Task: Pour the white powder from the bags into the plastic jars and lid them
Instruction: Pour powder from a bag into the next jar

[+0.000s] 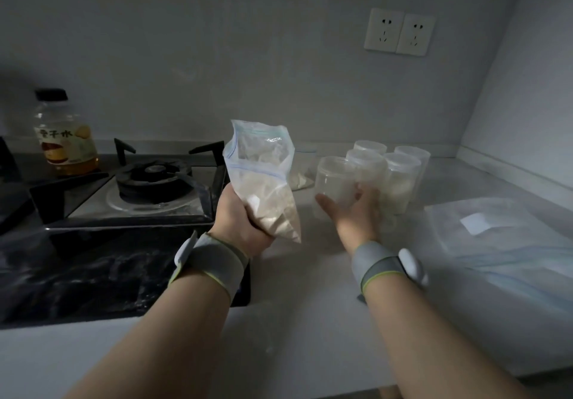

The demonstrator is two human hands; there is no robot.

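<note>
At the far left, a bottle [63,133] with a dark cap stood on the black stove top [93,274]; its yellow label carried Chinese characters, of which "子水" could be read, and amber liquid filled only its lower part. Just right of it sat the gas burner [153,178] under its black pan supports.

Your left hand [240,222] was closed in a fist around the lower part of a zip bag [262,175], holding it upright above the counter's edge. The white powder [274,209] lay in the bag's bottom half, bulging out just right of your fingers, while the blue zip strip and the loose, open-looking top rose well above the grip. No writing showed on the bag.

Behind it, a second bag [300,175] with some powder lay flat on the pale counter [310,321].

Your right hand [356,209] was spread open, palm turned leftward, with thumb and fingers set around the lower wall of the nearest jar [336,178]; whether they pressed on it cannot be told. That clear jar stood lidless and upright, touching a cluster of four more jars [400,178] behind and to its right, some showing white contents. No labels were legible on them.

Both wrists wore grey bands with white modules. At the far right lay a pile of flat plastic bags [502,243] with a blank white patch. Two wall sockets [400,31] sat above the jars.
</note>
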